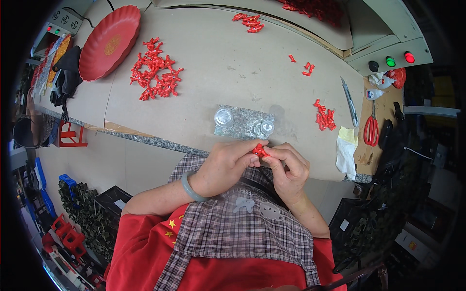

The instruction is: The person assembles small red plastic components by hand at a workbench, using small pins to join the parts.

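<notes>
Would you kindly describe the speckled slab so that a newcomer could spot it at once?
Find the wide pale worktop, then its near edge, where the left hand and right hand hold a small red piece. Just beyond them lies the grey speckled slab. Unlike the loose red pieces farther off, it is flat and bears round clear dishes.

Bits we can't see well
The left hand [221, 164] and right hand [291, 169] cover part of a small red piece [260, 151], so its shape is unclear. The top edge cuts off the big red pile [318, 10].
</notes>
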Tool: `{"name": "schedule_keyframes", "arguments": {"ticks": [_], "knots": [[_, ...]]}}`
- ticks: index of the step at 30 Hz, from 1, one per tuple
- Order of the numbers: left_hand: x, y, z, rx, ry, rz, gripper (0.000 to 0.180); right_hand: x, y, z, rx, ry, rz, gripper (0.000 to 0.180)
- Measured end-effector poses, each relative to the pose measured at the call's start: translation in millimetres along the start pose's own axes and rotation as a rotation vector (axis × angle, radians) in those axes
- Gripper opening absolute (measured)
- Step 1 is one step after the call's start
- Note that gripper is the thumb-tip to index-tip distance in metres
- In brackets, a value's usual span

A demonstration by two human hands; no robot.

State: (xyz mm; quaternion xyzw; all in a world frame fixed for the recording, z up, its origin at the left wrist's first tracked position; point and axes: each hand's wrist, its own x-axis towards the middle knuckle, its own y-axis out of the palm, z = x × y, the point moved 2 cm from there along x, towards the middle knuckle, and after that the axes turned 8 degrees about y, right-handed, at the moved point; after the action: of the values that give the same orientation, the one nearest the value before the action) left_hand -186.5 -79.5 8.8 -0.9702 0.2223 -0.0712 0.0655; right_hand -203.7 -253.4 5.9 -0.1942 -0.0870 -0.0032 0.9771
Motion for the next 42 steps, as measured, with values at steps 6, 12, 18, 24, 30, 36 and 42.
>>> {"name": "schedule_keyframes", "arguments": {"ticks": [6, 12, 18, 24, 30, 36, 42], "knots": [[1, 0, -1, -0.008, -0.006, -0.001, 0.034, 0, 1, -1, -0.004, -0.010, -0.003, 0.012], [1, 0, 1, -0.012, -0.005, -0.006, 0.033, 1, 0, -3, 0.009, -0.011, -0.007, 0.012], [6, -4, -2, -0.036, 0.038, 0.036, 0.034, 9, -13, -2, 0.011, -0.023, 0.039, 0.014], [4, -8, -1, -0.186, 0.000, 0.075, 0.038, 6, -17, -19, 0.324, 0.132, 0.142, 0.016], [2, -4, 10, -0.660, -0.220, 0.053, 0.034, 8, -18, -19, 0.351, 0.170, 0.212, 0.014], [3, -5, 10, -0.696, -0.220, 0.015, 0.029, 35, -51, -13, -0.186, 0.027, 0.066, 0.016], [3, -1, 10, -0.695, -0.238, 0.059, 0.026, 81, -91, -32, -0.785, -0.052, -0.305, 0.014]]}}
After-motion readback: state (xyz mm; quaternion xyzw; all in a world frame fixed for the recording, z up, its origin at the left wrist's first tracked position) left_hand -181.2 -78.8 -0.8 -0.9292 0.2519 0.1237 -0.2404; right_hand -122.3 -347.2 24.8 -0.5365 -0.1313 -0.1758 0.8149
